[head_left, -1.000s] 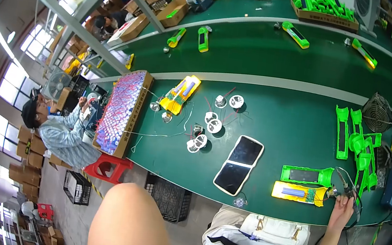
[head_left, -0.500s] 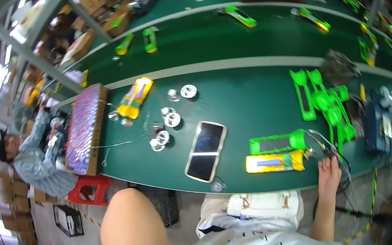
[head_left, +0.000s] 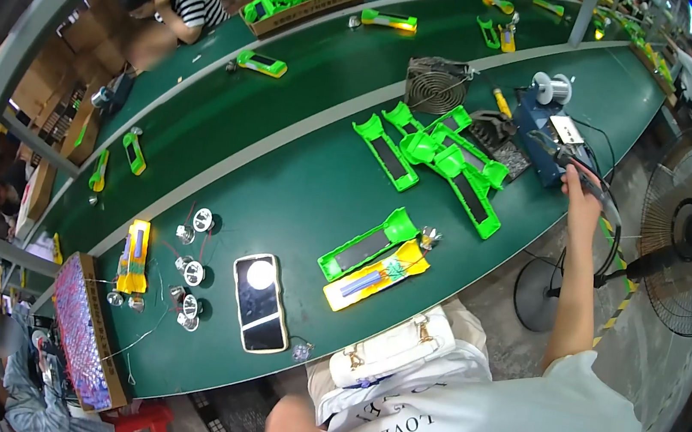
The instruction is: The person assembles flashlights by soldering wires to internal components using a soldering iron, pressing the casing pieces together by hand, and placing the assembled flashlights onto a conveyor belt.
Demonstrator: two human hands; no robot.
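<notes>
At the right end of the table, your right hand (head_left: 580, 197) has its fingers closed around a dark, slim corded tool (head_left: 593, 188), beside a dark blue box-shaped unit (head_left: 539, 136) topped by a spool of silver wire (head_left: 552, 89). Your left hand is out of view, so you cannot tell its grip. A heap of bright green plastic shells (head_left: 448, 161) lies left of your right hand, before a square metal fan (head_left: 437, 87); a black floor fan (head_left: 679, 235) stands off the table's edge.

Well apart from your grip, toward your body and left, the open yellow plastic casing (head_left: 359, 287) shows its batteries and green circuit board, alongside an open green plastic shell (head_left: 363, 251). Farther left come a pale-cased phone (head_left: 262, 302), silver reflectors (head_left: 194, 272) and a cardboard box of batteries (head_left: 84, 331). The tabletop (head_left: 231, 202) is smooth green; people work at other places in the room.
</notes>
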